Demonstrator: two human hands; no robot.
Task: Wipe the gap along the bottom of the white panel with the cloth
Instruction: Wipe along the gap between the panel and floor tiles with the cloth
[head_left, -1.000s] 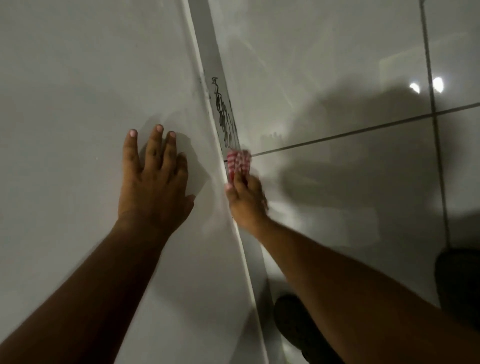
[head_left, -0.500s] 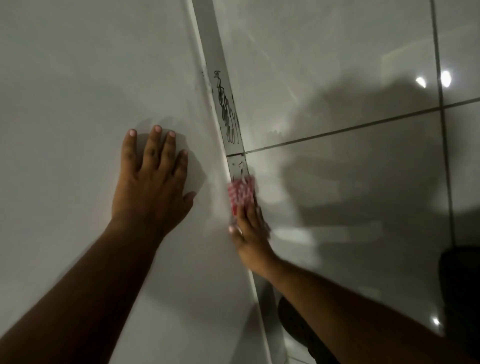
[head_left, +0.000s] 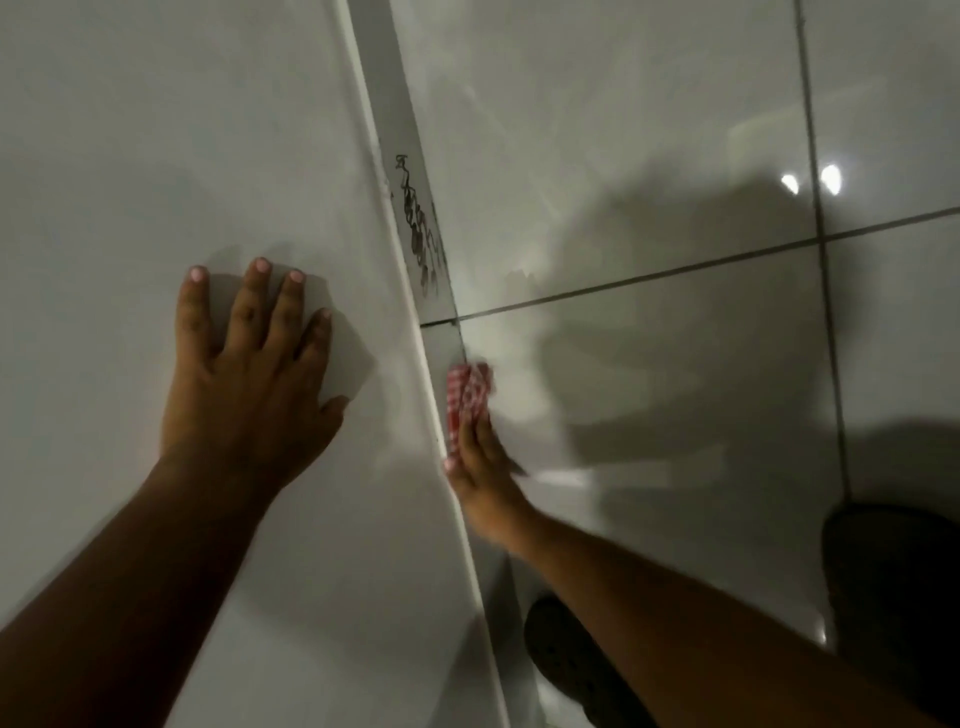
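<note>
Below, right hand (head_left: 480, 467) presses cloth (head_left: 466, 400) (red-checked) into gap (head_left: 441, 353).

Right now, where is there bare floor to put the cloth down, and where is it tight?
Bare tile lies right of the right hand, between the strip along the white panel and the grout lines. Tight spots: the strip itself, holding the cloth and dark scribbles, and the lower right, by the dark shoes.

Single head-worn view, looking steeply down and forward, close in. White panel (head_left: 156, 130) fills left half, glossy floor tiles (head_left: 649, 441) right (only one camera, so nothing overlaps between views).
</note>
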